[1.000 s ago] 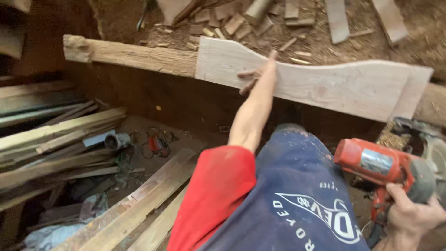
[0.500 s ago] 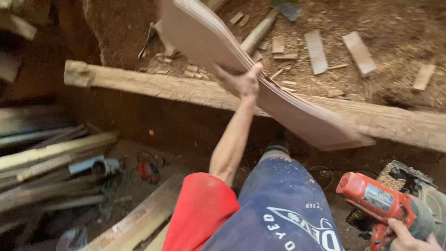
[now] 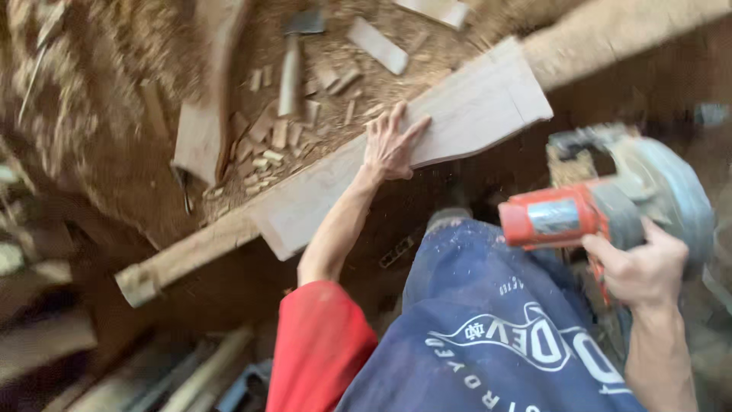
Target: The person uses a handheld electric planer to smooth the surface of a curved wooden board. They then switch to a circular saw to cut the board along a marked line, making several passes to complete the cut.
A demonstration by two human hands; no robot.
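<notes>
Fingers of the left hand [image 3: 390, 145] are spread flat on a pale shaped board [image 3: 427, 145], which is laid slantwise along a rough beam [image 3: 183, 255]; an orange-bodied power saw [image 3: 602, 210] is gripped firmly in the right hand [image 3: 644, 267]; wood offcuts [image 3: 305, 99] are scattered beyond.

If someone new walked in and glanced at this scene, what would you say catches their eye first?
Most striking is the red and grey handheld power saw at the right, gripped by the right hand. Next comes the pale, curved-edged wooden board lying slantwise across the middle, with the left hand spread flat on it. Beyond the board, the ground is littered with small wooden offcuts and sawdust.
</notes>
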